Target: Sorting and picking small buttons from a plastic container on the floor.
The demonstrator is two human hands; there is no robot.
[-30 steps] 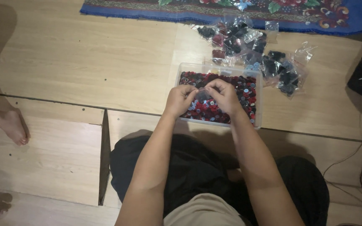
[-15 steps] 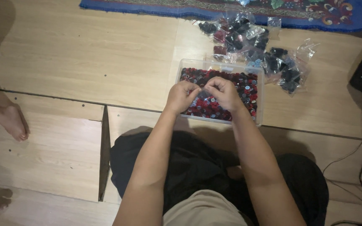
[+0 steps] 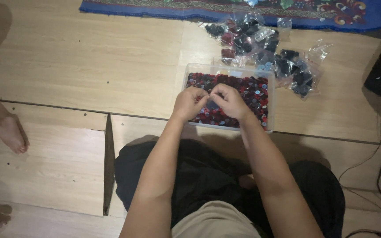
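Pinching together over the clear plastic tray (image 3: pixel 271 94) of small red and dark round pieces (image 3: pixel 252 92), the left hand (image 3: pixel 189 102) and right hand (image 3: pixel 230 101) met fingertip to fingertip; what either grip held, I couldn't tell. The tray sat full. Beyond it, small clear filled bags (image 3: pixel 261 48) lay heaped on the wooden floor (image 3: pixel 89 66).

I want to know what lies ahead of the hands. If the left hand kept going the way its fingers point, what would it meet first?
The left hand points toward the right hand, so it would probably meet those fingers first, above the tray of small discs; depth is unclear.
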